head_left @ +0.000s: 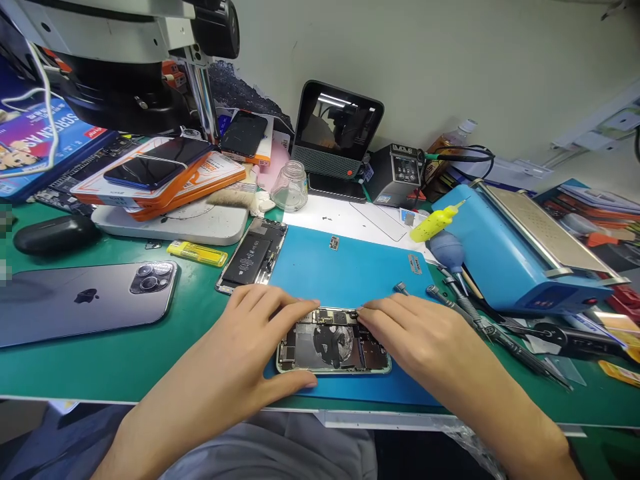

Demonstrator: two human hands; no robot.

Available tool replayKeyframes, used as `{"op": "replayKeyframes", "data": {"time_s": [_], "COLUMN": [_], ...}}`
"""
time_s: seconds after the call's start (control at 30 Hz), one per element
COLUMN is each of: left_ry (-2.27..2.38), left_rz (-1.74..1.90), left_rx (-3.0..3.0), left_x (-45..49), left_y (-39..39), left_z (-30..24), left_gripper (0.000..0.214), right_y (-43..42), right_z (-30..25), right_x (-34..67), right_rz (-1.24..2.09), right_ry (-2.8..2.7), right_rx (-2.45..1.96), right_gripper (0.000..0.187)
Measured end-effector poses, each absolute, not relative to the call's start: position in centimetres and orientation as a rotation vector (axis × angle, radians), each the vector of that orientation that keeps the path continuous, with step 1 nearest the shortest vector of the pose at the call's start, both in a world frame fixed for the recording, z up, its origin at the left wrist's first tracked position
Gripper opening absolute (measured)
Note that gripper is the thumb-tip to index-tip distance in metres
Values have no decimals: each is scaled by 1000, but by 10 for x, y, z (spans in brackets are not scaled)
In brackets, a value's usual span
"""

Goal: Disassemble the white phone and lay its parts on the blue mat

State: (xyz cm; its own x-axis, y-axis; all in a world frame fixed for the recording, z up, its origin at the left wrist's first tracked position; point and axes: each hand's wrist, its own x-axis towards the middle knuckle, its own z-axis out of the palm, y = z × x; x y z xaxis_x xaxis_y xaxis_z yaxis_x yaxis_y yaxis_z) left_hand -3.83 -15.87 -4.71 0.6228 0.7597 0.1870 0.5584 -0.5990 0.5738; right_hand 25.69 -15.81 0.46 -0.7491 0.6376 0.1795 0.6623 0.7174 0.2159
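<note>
An opened phone housing (325, 350) lies on the blue mat in front of me, its inside facing up. A dark, partly silvery round patch fills its middle, and a circuit board runs along its far edge. My left hand (255, 333) grips the housing, thumb along the near edge and fingers at the far edge. The fingers of my right hand (405, 330) are closed together on the housing's far right part; whether they pinch a small part is hidden. Just beyond my left hand lies another opened phone part with a black battery (247, 260).
Tools, including tweezers (530, 363), and a blue heating machine (525, 247) stand right. A microscope (120, 80) overhangs the left. A purple-grey phone (90, 297), yellow lighter (197, 253) and stacked boxes lie left. Behind are a glass jar (291, 187) and screen device (337, 130).
</note>
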Motion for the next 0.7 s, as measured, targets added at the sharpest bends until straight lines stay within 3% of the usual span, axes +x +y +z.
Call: {"op": "replayKeyframes", "data": {"time_s": [0.1,0.3,0.7], "left_ry": [1035,1031,1031], "left_rz": [578,576,573], "left_rx": [2375,2357,2356], "left_x": [-38,-38,-37], "left_y": [-159,-159,-160], "left_z": [-47,-48,-45], "left_gripper": [63,66,68], "right_y": [-160,-157,-155], "right_z": [5,7,8], "right_x": [254,259,258], "right_rz": [-541,-326,-286], "right_ry": [-2856,-2819,-2808], "right_rx": [-1048,-1068,-1092], "right_gripper": [25,20,19]}}
